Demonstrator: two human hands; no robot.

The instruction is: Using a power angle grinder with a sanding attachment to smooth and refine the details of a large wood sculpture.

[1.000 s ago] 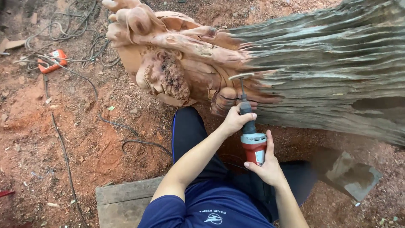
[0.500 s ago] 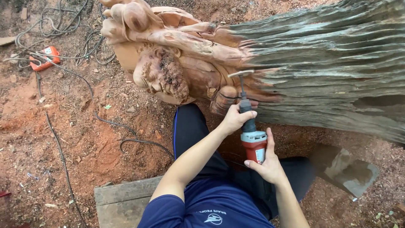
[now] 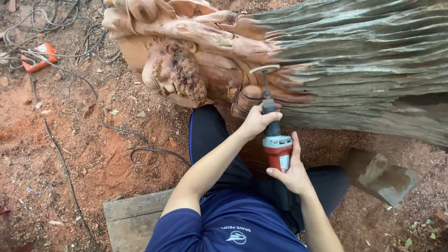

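Now the left hand (image 3: 256,122) is wrapping the black neck of the rotary carving tool (image 3: 275,140), fingers closed around it just below the thin shaft. The right hand (image 3: 293,173) is cupping the red-and-grey body from below, thumb lying up along its side. Both hands are clamped on the tool, one above the other, nearly touching.

The sanding disc (image 3: 264,69) at the shaft's tip is sitting at the carved log (image 3: 224,51), at the boundary where pale reddish worked wood is meeting grey weathered grain. Whether the disc is touching the surface or hanging just off it, I cannot tell.

Against the earlier frames: the grip is unchanged, same hand order, same hold. The disc is staying on the same patch beside the rounded carved lump, so the work is reading as slow refining of one spot, not travelling along the log. What is shifting is the view: the carving is sliding rightward and slightly down, the carved bearded head (image 3: 175,70) sitting nearer centre. The orange device (image 3: 39,56) among the cables (image 3: 70,28) is moving in from the left edge, showing more fully.

The person is sitting on a wooden plank (image 3: 133,219) on red dirt floor (image 3: 84,154), legs in dark trousers reaching under the log. A cable is looping on the ground near the left knee.
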